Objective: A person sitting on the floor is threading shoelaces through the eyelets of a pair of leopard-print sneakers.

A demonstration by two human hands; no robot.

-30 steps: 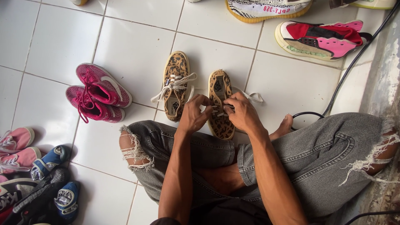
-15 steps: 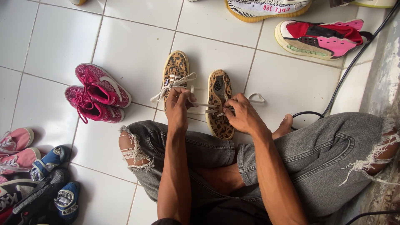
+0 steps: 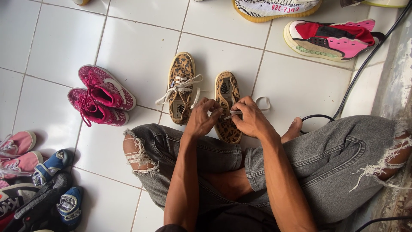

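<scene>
Two leopard-print sneakers (image 3: 182, 86), two magenta running shoes (image 3: 105, 88), two pale pink sneakers (image 3: 17, 144), two blue children's shoes (image 3: 53, 163), one red-and-pink sneaker (image 3: 330, 38), one white-and-black knit sneaker (image 3: 274, 7), and two hands, left (image 3: 201, 118) and right (image 3: 251, 120).

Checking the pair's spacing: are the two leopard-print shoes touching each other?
Apart. The head view shows a strip of white floor tile between the laced leopard-print shoe and the leopard-print shoe being laced, which both hands work on.
</scene>
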